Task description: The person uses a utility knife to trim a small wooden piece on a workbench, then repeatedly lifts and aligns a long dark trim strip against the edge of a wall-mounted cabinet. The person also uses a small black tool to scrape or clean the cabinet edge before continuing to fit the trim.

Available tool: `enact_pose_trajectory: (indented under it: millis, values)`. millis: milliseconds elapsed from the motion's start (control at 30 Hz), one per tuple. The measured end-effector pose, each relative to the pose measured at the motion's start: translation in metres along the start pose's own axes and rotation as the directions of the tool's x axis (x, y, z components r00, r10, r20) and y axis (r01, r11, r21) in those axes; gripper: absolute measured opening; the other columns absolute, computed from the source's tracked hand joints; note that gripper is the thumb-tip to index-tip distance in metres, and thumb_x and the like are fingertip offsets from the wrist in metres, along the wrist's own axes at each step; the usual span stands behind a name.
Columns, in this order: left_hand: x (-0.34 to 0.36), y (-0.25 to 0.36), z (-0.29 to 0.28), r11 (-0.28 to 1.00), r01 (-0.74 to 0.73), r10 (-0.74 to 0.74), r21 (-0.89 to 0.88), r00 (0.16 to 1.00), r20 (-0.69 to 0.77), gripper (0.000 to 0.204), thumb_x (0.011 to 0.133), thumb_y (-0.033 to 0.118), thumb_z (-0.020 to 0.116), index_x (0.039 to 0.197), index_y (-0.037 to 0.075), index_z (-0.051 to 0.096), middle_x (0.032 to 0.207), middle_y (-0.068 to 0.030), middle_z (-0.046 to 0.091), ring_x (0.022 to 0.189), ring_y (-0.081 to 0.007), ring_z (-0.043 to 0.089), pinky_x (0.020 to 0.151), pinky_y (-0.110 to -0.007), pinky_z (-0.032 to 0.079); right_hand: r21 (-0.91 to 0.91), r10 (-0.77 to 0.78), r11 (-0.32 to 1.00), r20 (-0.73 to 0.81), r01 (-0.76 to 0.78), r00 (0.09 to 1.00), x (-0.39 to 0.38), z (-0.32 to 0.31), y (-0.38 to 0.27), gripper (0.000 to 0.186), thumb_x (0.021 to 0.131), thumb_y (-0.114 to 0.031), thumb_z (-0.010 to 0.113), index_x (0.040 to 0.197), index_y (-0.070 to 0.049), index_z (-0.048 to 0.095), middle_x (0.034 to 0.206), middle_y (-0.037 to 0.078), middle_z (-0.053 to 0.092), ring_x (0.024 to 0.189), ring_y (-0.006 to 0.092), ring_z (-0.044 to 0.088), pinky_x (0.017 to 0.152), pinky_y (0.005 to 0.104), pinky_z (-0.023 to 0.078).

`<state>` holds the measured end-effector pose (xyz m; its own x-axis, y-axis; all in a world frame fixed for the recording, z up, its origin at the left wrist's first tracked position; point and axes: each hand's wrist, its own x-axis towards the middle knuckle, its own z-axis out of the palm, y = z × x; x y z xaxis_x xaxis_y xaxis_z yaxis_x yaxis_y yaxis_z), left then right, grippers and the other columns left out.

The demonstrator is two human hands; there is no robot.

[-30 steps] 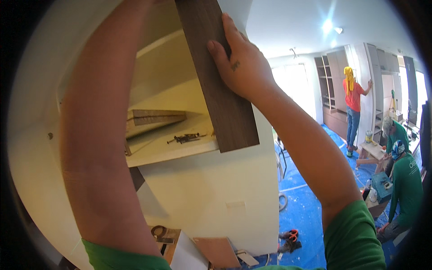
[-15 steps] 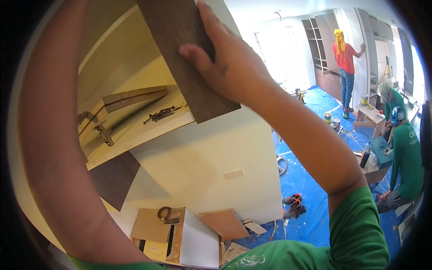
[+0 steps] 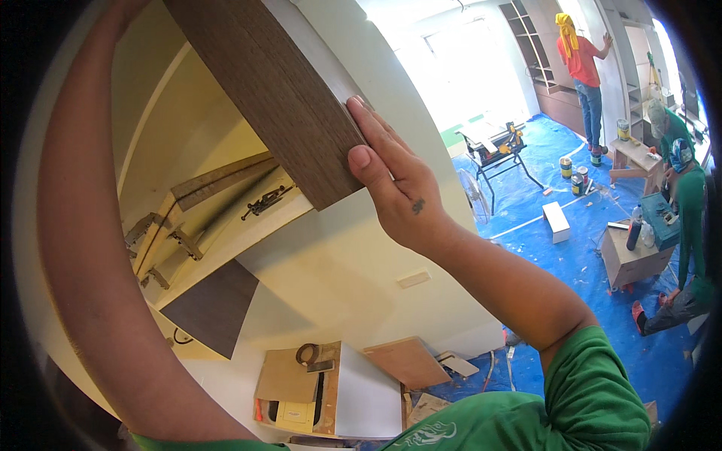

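A dark brown wood-grain panel (image 3: 263,98) stands across the front of a pale open wall cabinet (image 3: 180,128), its lower corner reaching past the shelf edge. My right hand (image 3: 395,177) lies against the panel's right edge, fingers stretched out along it and the thumb on the front face. My left arm is raised along the left side. Only the base of my left hand (image 3: 129,9) shows at the top edge; its fingers are hidden. Inside the cabinet lie a small heap of dark screws (image 3: 267,201) and a wooden piece with metal hinges (image 3: 180,199).
Below the shelf hangs another dark panel (image 3: 214,308). A box-like cabinet (image 3: 368,391) with a roll of tape on it stands lower down, beside a leaning board (image 3: 406,362). Blue sheeting (image 3: 519,278) covers the floor, with a saw stand (image 3: 496,146). Several people work at the right.
My view has shifted, showing more floor at the right. My right hand has moved from the panel's front face to its right edge.
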<state>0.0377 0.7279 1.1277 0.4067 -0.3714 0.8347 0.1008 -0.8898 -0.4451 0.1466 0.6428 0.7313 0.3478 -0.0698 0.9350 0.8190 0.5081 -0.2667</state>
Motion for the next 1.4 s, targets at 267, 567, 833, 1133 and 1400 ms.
enact_pose_trajectory:
  millis: [267,567,833,1133,1400]
  values:
    - [0.010,-0.005,0.002,0.993,0.116,-0.117,0.029,0.993,0.013,0.136,0.070,0.078,0.074,0.162,0.000,0.013,0.166,-0.0275,0.019,0.155,-0.0390,0.018,0.127,-0.051,0.020,-0.044,-0.009,0.999,-0.012,0.008,1.000,0.003,-0.002,0.003,0.054,0.110,-0.037,0.047,0.153,-0.005,0.045,0.158,0.024,0.041,0.149,0.0369,0.037,0.121,0.0411,0.030]
    - [0.004,0.007,0.000,0.977,0.195,-0.201,0.091,0.978,0.053,0.137,0.069,0.083,0.070,0.162,0.001,0.013,0.165,-0.0283,0.022,0.155,-0.0393,0.020,0.127,-0.053,0.019,-0.076,-0.039,0.996,0.002,0.039,0.999,0.003,-0.003,0.005,0.053,0.110,-0.036,0.045,0.153,-0.006,0.044,0.157,0.023,0.042,0.149,0.0374,0.037,0.122,0.0414,0.031]
    - [-0.010,0.022,-0.008,0.965,0.253,-0.261,0.075,0.958,0.120,0.132,0.071,0.081,0.071,0.162,0.002,0.017,0.164,-0.0273,0.027,0.154,-0.0390,0.023,0.127,-0.051,0.020,-0.089,-0.039,0.995,-0.007,0.039,0.999,0.003,-0.003,0.003,0.051,0.110,-0.034,0.046,0.152,-0.005,0.046,0.156,0.024,0.044,0.148,0.0376,0.039,0.121,0.0410,0.032]
    - [0.006,0.002,0.004,0.973,0.220,-0.218,0.073,0.975,-0.033,0.140,0.066,0.083,0.074,0.164,0.005,0.011,0.170,-0.0231,0.005,0.158,-0.0377,0.008,0.127,-0.056,0.017,-0.152,-0.094,0.984,-0.024,0.089,0.995,0.003,-0.001,0.004,0.050,0.109,-0.030,0.050,0.150,-0.003,0.046,0.152,0.026,0.047,0.143,0.0386,0.045,0.117,0.0420,0.037]
    - [-0.026,0.036,0.014,0.897,0.439,-0.421,0.046,0.883,-0.208,0.136,0.071,0.075,0.077,0.161,-0.003,0.011,0.166,-0.0253,0.021,0.154,-0.0390,0.023,0.125,-0.049,0.027,-0.553,0.108,0.828,-0.007,-0.094,0.994,0.001,-0.013,-0.044,0.052,0.100,-0.028,0.065,0.143,-0.002,0.050,0.117,0.024,0.064,0.098,0.0348,0.068,0.087,0.0438,0.054]
